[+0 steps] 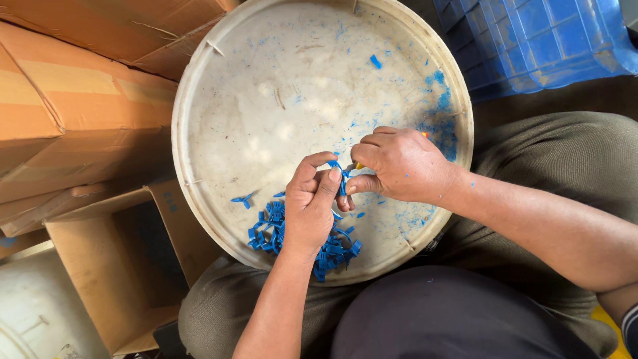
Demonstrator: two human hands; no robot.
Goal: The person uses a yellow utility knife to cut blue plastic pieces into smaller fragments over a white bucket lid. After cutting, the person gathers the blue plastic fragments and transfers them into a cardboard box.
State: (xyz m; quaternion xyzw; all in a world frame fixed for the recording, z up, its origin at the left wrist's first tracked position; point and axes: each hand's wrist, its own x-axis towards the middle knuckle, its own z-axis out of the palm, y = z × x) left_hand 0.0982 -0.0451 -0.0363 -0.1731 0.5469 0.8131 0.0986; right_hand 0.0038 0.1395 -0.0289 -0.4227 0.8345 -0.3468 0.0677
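left hand: closed, thumb and forefinger pinched on a small blue plastic part, held just above the tray floor near tray centre.
right hand: closed in a fist around a small tool; only an orange-yellow tool tip shows at the thumb side, with a speck of orange at the back of the fist. What kind of tool it is, cannot tell. The tip meets the part.
part vs hands: sits between the two hands, at 1 o'clock from the left hand's middle, at 9 o'clock from the right hand. Mostly covered by fingers; shape only partly readable.
handling (judgement): light, thin moulded plastic, fairly stiff but with slim arms that could snap or flex. Smooth, so likely slippery in a fingertip pinch. Best held on the thicker body, close to the point being worked, not by an arm.
pile of blue parts: directly under and around the left wrist, at 6 o'clock on the tray, touching one another.
stray piece: lies alone at 9 o'clock from the left hand.
round tray: off-white, scuffed, on the lap; blue shavings thickest at 3 o'clock by the rim.
cardboard boxes: at 9 to 11 o'clock of the tray.
blue crate: at 1 o'clock, apart from the tray.
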